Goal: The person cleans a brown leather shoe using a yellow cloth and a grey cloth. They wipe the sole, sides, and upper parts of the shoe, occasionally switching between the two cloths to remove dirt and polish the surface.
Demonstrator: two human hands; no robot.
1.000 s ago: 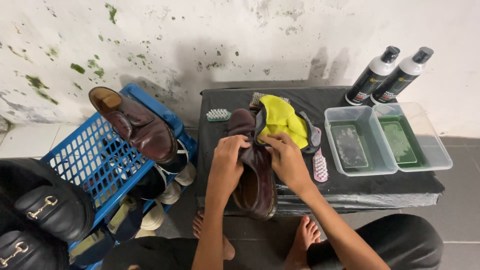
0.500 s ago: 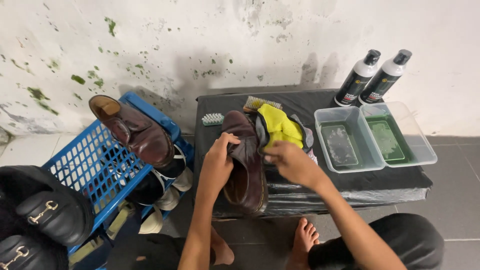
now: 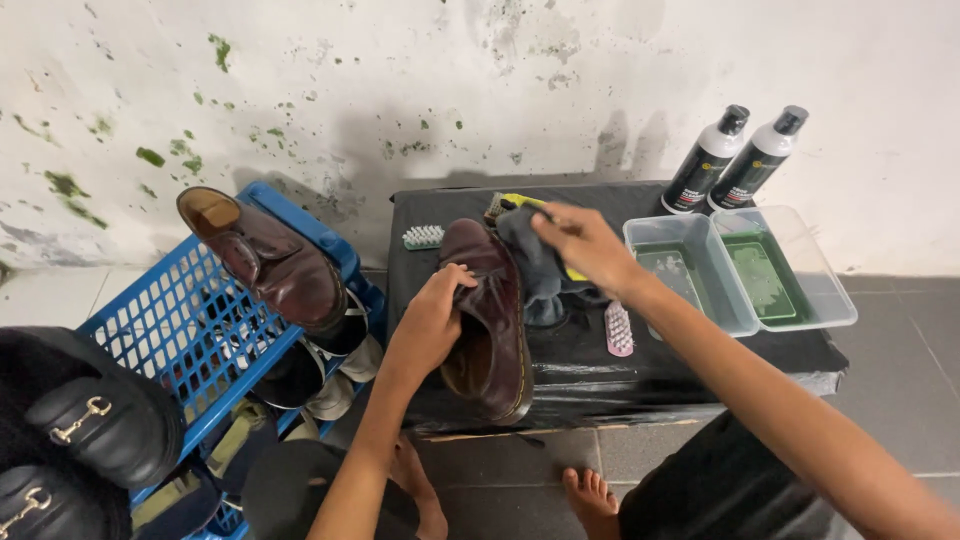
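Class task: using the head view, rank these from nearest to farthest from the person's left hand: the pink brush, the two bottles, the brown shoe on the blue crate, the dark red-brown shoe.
1. Dark red-brown shoe: held by the left hand.
2. Brown shoe on the crate: to the hand's left.
3. Pink brush: to its right, on the black table.
4. Two bottles: far right, by the wall.

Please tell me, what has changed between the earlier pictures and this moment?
The right hand left the brown shoe and moved up and back over the table, onto the grey cloth; the yellow cloth is now mostly hidden. The left hand keeps hold of the shoe, which now rests on its side at the table's front edge. Brushes, bottles, tubs and the blue crate stayed.
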